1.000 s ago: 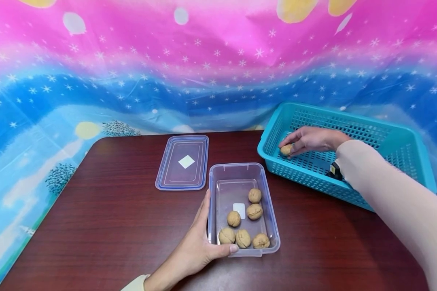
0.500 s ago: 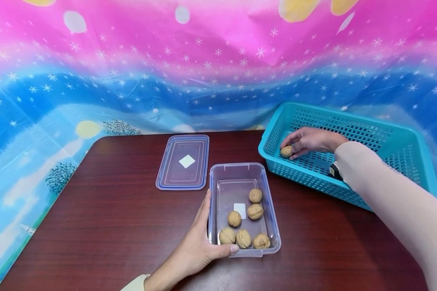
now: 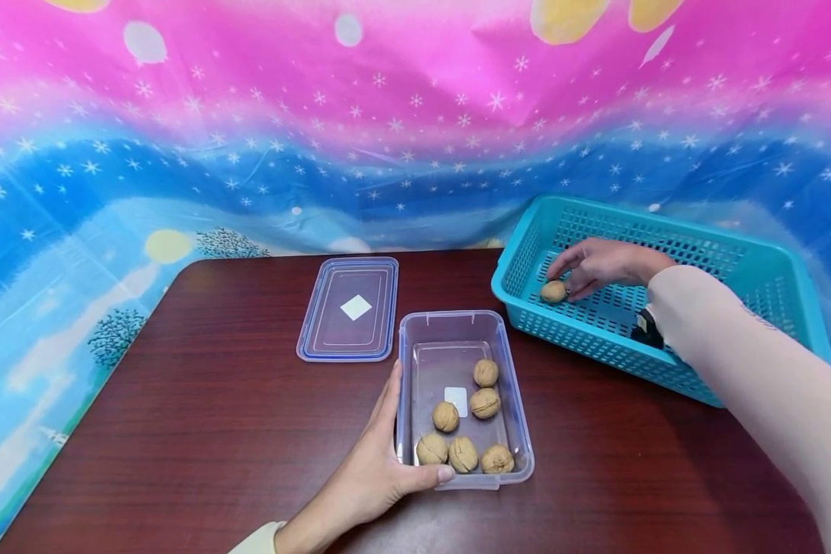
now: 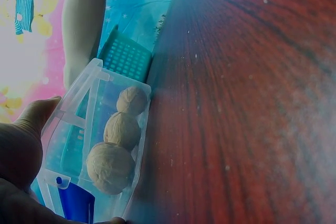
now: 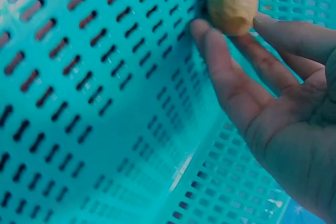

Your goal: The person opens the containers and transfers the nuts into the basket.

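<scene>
My left hand (image 3: pixel 370 469) holds a clear plastic container (image 3: pixel 519 415) at its near left corner, thumb over the near rim and fingers along the left wall. Several walnuts (image 3: pixel 485 403) lie inside; through the wall, the left wrist view shows a row of walnuts (image 4: pixel 110 167). Down in the teal basket (image 3: pixel 769 254), my right hand (image 3: pixel 609 263) pinches one walnut (image 3: pixel 553 292) between thumb and fingertips. Up close in the right wrist view, the thumb tip meets this walnut (image 5: pixel 233 4) on one side, with the fingers (image 5: pixel 220 61) bent around its underside.
A clear lid (image 3: pixel 325 323) with a blue seal and white sticker lies on the dark wood table (image 3: pixel 215 415), behind and left of the container. The basket's perforated walls stand around my right hand. A printed curtain (image 3: pixel 284 185) hangs right behind the table.
My right hand has shifted slightly right within the basket, and the walnut at its fingertips has moved the same way. The left hand and container stay in place.
</scene>
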